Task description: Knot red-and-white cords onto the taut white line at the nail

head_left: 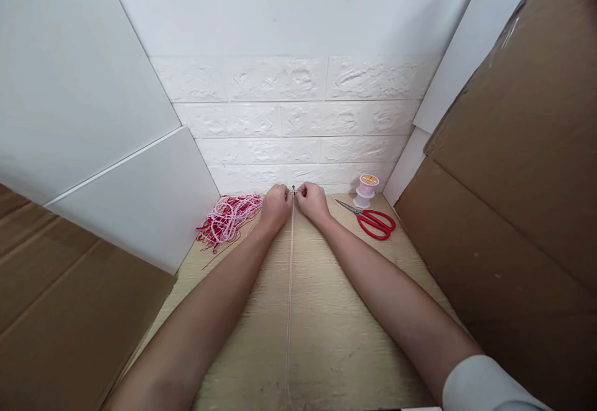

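Pale cords [291, 274] run taut along the middle of the wooden table, from a small dark peg [293, 188] near the back wall toward the front edge. My left hand [277, 203] is closed just left of the peg, its fingertips pinching thin pale thread. On the peg's other side, my right hand [311, 201] is likewise closed on the thread, knuckles up. The thread between the hands is very short and hard to make out.
A tangle of red and pink cords [228, 217] lies at the back left. Red-handled scissors [377, 223] and stacked thread spools [366, 190] are at the back right. Cardboard [504, 168] and white panels [135, 193] flank the table [326, 336].
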The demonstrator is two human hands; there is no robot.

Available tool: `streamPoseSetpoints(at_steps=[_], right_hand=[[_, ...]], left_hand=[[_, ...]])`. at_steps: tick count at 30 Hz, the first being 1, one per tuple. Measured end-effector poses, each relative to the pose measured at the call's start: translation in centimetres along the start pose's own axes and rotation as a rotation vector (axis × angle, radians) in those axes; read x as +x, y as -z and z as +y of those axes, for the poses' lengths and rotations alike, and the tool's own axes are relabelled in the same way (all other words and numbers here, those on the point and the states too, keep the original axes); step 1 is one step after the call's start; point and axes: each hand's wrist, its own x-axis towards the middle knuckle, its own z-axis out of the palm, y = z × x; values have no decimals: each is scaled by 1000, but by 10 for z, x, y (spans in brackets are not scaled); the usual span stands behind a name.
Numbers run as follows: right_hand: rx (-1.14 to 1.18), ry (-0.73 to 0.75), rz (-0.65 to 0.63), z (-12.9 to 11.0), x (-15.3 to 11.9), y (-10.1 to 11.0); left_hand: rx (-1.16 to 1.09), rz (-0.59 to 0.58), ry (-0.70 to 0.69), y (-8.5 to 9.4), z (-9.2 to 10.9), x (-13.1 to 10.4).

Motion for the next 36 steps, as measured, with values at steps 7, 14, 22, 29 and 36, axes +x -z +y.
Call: streamPoseSetpoints(at_steps=[7,14,22,29,36], right_hand=[[-13,-4,4,0,0,0],[-23,-21,12,0,0,-1],[-23,-9,12,-2,0,0],[-21,-10,-13,-2,-1,3],[16,-45,10,-1,-3,2]], left_hand=[[-37,11,16,-1,-2,0],[-36,-3,28,0,-1,1],[-48,14,30,-2,-4,2],[-69,-12,45,-2,-6,3],[-79,-6,41,1,-4,-2]])
